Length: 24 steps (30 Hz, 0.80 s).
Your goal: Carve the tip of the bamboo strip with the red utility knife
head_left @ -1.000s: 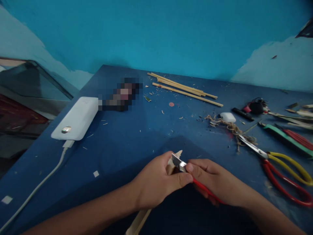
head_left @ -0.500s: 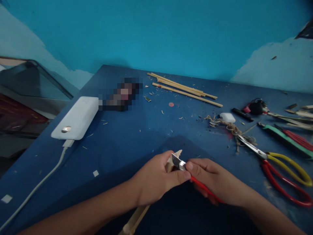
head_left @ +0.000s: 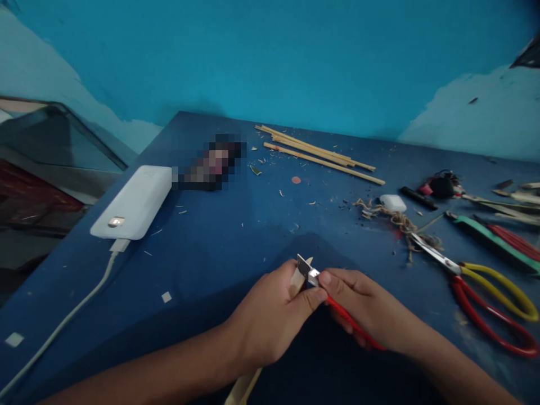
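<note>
My left hand (head_left: 274,315) is closed around a pale bamboo stick (head_left: 296,283), whose cut tip pokes out above the fist and whose lower length shows below the wrist. In my right hand (head_left: 358,301) is a red-handled utility knife (head_left: 346,316). Its short metal blade lies across the stick near the tip. My left thumb presses close to the knife, against the right hand's fingers. Part of the stick is hidden behind the left hand.
Several thin bamboo sticks (head_left: 320,157) lie at the back. Scissors (head_left: 458,270), twine (head_left: 405,222), a white case (head_left: 392,202) and a green-handled tool (head_left: 493,239) lie at right. A white power bank (head_left: 135,202) with a cable (head_left: 80,306) sits at left, beside a blurred-out object.
The stick has slid a little, with less of its tip showing past the blade. The blade has shifted slightly up toward the tip. Both hands keep their hold.
</note>
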Each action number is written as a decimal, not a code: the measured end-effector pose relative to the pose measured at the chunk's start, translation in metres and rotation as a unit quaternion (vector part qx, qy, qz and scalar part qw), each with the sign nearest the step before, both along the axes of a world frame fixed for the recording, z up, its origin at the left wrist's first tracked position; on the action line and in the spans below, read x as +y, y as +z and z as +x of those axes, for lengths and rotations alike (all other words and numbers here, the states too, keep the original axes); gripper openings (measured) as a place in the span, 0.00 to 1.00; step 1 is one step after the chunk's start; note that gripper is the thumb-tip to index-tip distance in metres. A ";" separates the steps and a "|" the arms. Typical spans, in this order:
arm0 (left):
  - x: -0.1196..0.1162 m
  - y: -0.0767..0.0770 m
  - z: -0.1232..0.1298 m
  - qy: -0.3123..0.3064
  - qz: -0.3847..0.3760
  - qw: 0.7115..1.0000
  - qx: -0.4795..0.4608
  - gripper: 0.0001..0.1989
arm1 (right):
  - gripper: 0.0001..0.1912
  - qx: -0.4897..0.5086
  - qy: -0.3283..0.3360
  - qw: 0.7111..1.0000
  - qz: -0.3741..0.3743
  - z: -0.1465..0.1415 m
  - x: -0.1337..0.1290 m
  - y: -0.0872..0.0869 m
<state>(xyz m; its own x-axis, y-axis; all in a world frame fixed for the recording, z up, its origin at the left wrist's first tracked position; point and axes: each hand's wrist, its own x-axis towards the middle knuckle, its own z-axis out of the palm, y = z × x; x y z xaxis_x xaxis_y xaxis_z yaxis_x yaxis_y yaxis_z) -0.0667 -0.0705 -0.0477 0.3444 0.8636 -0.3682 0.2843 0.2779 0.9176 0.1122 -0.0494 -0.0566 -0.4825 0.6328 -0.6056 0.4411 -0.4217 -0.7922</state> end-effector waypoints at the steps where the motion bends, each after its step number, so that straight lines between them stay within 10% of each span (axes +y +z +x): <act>1: 0.001 0.001 -0.001 -0.004 -0.004 1.000 -0.010 0.13 | 0.24 0.001 0.001 1.000 -0.002 0.000 0.000 0.000; 24: 0.005 -0.004 -0.005 -0.056 -0.061 0.994 -0.069 0.13 | 0.26 -0.013 0.033 0.999 -0.032 0.012 0.002 0.001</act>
